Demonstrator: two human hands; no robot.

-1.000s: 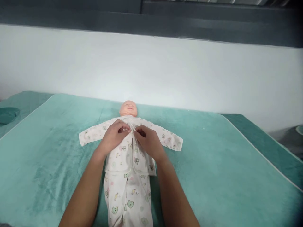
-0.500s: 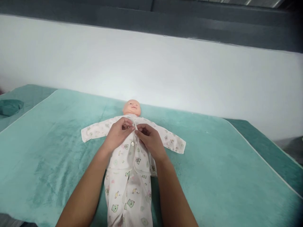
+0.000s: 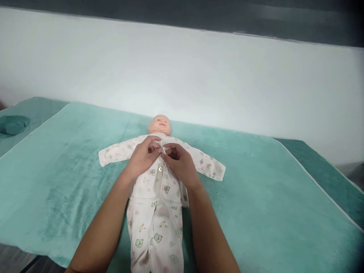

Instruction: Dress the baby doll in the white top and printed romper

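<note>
A baby doll point(image 3: 159, 124) lies on its back with its sleeves spread out. It wears a white baby jacket point(image 3: 146, 185) printed with small animals, and matching trousers point(image 3: 156, 239). My left hand point(image 3: 144, 156) pinches one front edge of the jacket at the chest. Opposite it, my right hand point(image 3: 178, 161) is closed on the other front edge, fingertips nearly meeting the left ones. Just below the hands a snap button point(image 3: 160, 169) shows on the open front. What exactly sits between the fingertips is partly hidden.
Under the doll a green plush cover point(image 3: 256, 208) spreads over the table. A round opening point(image 3: 13, 125) lies at the far left of the table. Behind stands a white wall point(image 3: 199, 83) with a dark band above it.
The view has tipped down slightly, so the floor shows more at the lower left. Both hands stay at the jacket's chest, with the fingertips shifted only a little.
</note>
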